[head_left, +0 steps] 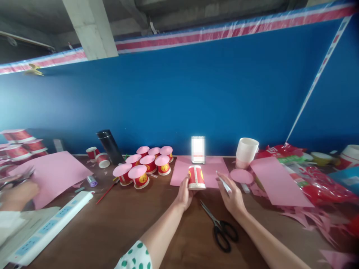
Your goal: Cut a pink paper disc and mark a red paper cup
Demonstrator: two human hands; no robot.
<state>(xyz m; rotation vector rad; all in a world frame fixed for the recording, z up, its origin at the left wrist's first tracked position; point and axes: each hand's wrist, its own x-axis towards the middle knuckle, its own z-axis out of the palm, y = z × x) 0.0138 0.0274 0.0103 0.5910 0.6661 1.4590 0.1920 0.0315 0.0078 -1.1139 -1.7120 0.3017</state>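
Note:
My left hand (184, 194) is closed around the side of a red paper cup (196, 177) that stands upside down on a pink paper sheet (210, 167). My right hand (232, 197) grips a white pen (224, 183) just right of the cup, its tip pointing up and left toward the cup. A cut pink paper circle (241, 175) lies right of the pen. Black scissors (220, 226) lie on the brown table (126, 224) between my forearms.
Several upside-down red cups topped with pink circles (146, 166) cluster at the left of the sheet, beside a black flask (109, 146). A white cup stack (246, 151), more pink paper (277, 181) and red packaging sit right. Another person's hand (17, 192) and a power strip (53, 224) are at left.

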